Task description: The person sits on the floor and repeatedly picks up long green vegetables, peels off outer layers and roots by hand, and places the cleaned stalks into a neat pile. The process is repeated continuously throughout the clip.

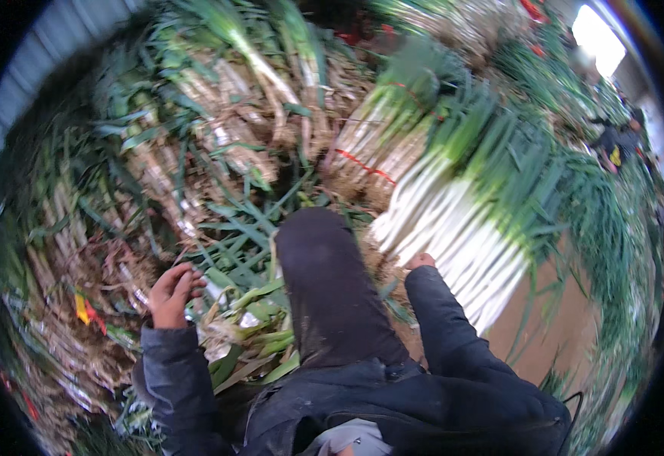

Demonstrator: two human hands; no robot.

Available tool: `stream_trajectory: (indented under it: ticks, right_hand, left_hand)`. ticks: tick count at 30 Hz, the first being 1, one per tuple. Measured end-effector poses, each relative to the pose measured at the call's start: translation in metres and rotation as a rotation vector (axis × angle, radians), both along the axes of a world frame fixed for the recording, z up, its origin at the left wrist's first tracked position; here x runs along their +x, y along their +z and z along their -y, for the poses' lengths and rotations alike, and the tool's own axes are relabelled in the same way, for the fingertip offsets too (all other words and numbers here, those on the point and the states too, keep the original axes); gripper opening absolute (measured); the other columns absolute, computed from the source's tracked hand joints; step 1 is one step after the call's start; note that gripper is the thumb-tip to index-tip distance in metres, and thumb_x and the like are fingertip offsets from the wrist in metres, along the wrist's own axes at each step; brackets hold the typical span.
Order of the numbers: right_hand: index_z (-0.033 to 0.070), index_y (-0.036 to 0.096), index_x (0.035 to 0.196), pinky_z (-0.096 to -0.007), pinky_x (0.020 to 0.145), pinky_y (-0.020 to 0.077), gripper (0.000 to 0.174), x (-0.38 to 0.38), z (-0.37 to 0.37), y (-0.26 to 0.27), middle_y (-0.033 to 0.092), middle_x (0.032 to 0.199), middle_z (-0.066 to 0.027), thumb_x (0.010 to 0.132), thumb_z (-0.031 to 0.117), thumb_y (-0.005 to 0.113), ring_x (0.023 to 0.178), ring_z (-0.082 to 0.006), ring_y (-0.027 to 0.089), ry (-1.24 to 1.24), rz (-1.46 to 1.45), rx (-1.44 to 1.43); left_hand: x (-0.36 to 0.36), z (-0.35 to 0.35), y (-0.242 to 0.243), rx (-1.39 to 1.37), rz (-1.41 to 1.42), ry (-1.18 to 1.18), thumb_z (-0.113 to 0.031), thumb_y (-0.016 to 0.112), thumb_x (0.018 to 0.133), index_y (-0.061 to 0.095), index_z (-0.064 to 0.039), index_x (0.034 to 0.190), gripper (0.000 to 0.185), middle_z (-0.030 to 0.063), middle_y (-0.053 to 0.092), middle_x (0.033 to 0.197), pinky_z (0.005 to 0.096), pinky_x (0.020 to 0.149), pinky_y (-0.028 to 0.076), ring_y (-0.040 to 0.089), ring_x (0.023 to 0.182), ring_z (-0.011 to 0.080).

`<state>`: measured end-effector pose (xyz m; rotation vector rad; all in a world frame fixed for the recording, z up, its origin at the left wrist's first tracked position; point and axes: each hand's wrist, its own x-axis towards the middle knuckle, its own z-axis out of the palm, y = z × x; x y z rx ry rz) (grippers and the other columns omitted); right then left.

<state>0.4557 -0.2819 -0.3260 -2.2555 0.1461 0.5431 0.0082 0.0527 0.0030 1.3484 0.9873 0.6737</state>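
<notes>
My left hand (175, 292) hovers with loosely bent fingers over trimmed green and pale leaves (252, 325); nothing shows in its grasp. To its left are unpeeled Welsh onions (138, 285) with dry brown skins and dirty roots. On my right lies a broad layer of cleaned Welsh onions (451, 228), with bare white stalks and green tops pointing away. My right hand (421, 260) is at the root ends of these stalks. Its fingers are mostly hidden, so whether it grips one is unclear.
My dark-trousered knee (332, 273) stands between both hands. Beyond it, a bundle of unpeeled onions (372, 142) is tied with red bands. More onions (235, 97) are heaped ahead and left. A brown floor patch (554, 313) shows at right. Another person (620, 139) is far right.
</notes>
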Motion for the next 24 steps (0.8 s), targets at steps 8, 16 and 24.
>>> stream_trajectory:
  ticks: [8,16,24]
  right_hand:
    - [-0.002,0.06,0.091,-0.0292,0.052,0.0501,0.024,0.003,-0.114,0.118,0.063,0.072,-0.0093,0.097,0.02,0.056,0.058,-0.0157,0.061,0.171,0.01,0.683]
    - [-0.003,0.061,0.102,-0.0265,0.068,0.052,0.021,-0.077,-0.193,0.313,0.066,0.083,-0.0076,0.098,0.017,0.056,0.071,-0.0138,0.063,0.626,0.229,0.9]
    - [-0.002,0.064,0.098,-0.0277,0.068,0.0498,0.017,-0.139,-0.242,0.361,0.064,0.079,-0.0045,0.093,0.014,0.062,0.072,-0.0106,0.06,1.225,0.259,0.646]
  left_hand:
    - [0.007,0.01,0.052,0.123,0.117,0.012,-0.012,0.056,0.097,0.06,0.004,0.115,0.024,0.0127,0.067,0.098,0.0298,0.073,0.053,0.068,0.084,0.0212]
    - [0.002,0.001,0.076,0.192,0.196,-0.006,-0.014,0.059,0.097,0.061,0.004,0.115,0.026,0.0126,0.069,0.097,0.0275,0.074,0.053,0.068,0.086,0.02]
    - [-0.016,-0.036,0.091,0.213,0.241,0.021,-0.014,0.061,0.096,0.06,0.004,0.117,0.027,0.0121,0.069,0.097,0.0261,0.073,0.054,0.069,0.086,0.018]
